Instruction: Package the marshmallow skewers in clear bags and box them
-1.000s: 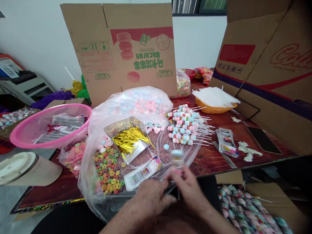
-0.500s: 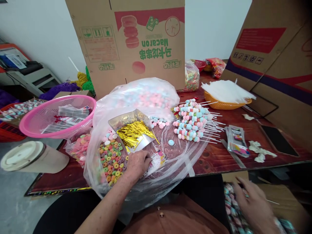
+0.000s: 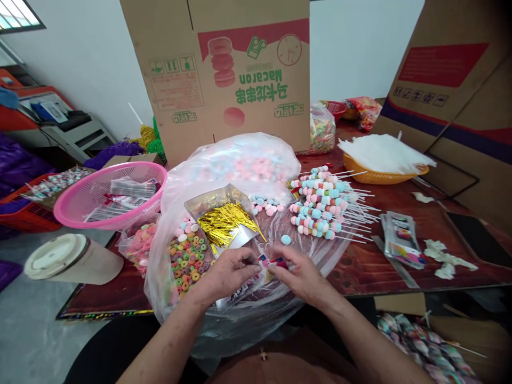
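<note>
My left hand [image 3: 230, 271] and my right hand [image 3: 299, 273] meet over the clear plastic sheet [image 3: 256, 314] at the table's near edge. Both pinch the top of a small printed wrapper bag [image 3: 269, 261] lying on a stack of such bags [image 3: 236, 292]. Just beyond the hands lie gold twist ties [image 3: 224, 221] on a shiny tray, colourful ring candies [image 3: 187, 258] to the left, and a loose blue candy [image 3: 285, 239]. A pile of candy skewers [image 3: 320, 205] with white sticks lies further right.
A pink basket [image 3: 80, 205] with packets sits at the left, a lidded paper cup [image 3: 72, 260] lies on its side. Behind stand cardboard boxes [image 3: 228, 80], an orange basket of white sticks [image 3: 380, 173], more wrapper bags [image 3: 402, 240] and a dark phone [image 3: 476, 240]. Wrapped skewers [image 3: 424, 346] lie low right.
My right hand came back from the wrapped skewers at the lower right to the bag stack. My left hand stayed on the stack and now pinches one bag together with the right.
</note>
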The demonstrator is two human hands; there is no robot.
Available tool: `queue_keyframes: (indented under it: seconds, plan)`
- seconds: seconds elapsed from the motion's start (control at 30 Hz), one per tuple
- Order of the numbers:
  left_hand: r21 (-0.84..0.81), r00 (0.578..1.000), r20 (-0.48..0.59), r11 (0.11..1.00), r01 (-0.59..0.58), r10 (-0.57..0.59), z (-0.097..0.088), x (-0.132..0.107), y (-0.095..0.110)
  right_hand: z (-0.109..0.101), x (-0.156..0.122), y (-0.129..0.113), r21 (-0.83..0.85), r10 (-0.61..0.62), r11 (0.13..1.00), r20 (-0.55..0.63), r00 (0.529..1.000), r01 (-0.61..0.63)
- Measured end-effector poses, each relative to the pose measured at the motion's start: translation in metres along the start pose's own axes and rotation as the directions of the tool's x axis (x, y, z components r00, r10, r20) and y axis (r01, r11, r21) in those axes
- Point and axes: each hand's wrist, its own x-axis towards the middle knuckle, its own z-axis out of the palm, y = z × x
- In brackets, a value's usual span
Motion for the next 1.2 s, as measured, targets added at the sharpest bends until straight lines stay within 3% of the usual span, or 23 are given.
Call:
queue_keyframes:
  seconds: [0.07,0.17,0.27,0.43,0.53,0.63,0.73,0.83,0.93,1.07,1.13,1.2]
  plan:
    - [0.003,1.000,-0.028,1.000,-0.001,0.001,0.001,-0.002,0.005,0.011,0.001,-0.001,0.074,0.060,0.995,0.073,0.996,-0.065]
    - [0.070,0.991,-0.130,0.996,0.047,-0.037,0.015,-0.005,0.010,0.021,-0.001,0.000,0.089,0.112,0.989,0.037,0.993,-0.115]
    - [0.001,0.976,-0.174,0.991,0.135,-0.133,0.026,-0.004,0.008,0.015,-0.002,-0.001,0.101,0.134,0.985,0.046,0.990,-0.138]
    - [-0.168,0.997,-0.066,0.985,0.035,-0.047,0.028,-0.002,0.005,-0.004,-0.002,-0.006,0.086,-0.010,0.996,0.139,0.990,-0.002]
    - [-0.232,0.986,-0.147,0.972,0.046,-0.082,0.033,-0.002,0.005,0.001,-0.005,-0.002,0.014,0.006,1.000,0.043,0.999,-0.006]
    - [-0.250,0.970,-0.218,0.967,0.049,-0.106,0.041,-0.003,0.003,0.004,-0.002,0.007,-0.256,-0.052,0.965,-0.005,0.999,0.049]
    - [-0.174,0.964,-0.267,0.983,-0.052,0.004,0.042,-0.005,-0.003,-0.019,0.017,0.017,-0.518,-0.062,0.855,-0.091,0.994,0.006]
    - [-0.139,0.935,-0.354,0.987,-0.077,0.023,0.035,-0.009,-0.010,-0.063,0.048,0.031,-0.638,-0.034,0.759,-0.243,0.970,-0.133]
    - [-0.144,0.904,-0.425,0.983,-0.117,0.046,0.026,-0.014,-0.018,-0.095,0.066,0.047,-0.727,-0.026,0.664,-0.259,0.966,-0.177]
    - [-0.012,0.832,-0.516,0.970,-0.243,0.202,0.014,-0.022,-0.026,-0.106,0.053,0.053,-0.768,-0.040,0.634,-0.152,0.988,-0.092]
    - [0.071,0.816,-0.508,0.958,-0.278,0.274,0.009,-0.025,-0.028,-0.106,0.036,0.044,-0.754,-0.162,0.655,-0.082,0.983,0.046]
    - [0.128,0.821,-0.471,0.946,-0.299,0.323,0.004,-0.025,-0.028,-0.105,0.020,0.030,-0.730,-0.372,0.635,-0.002,0.928,0.252]
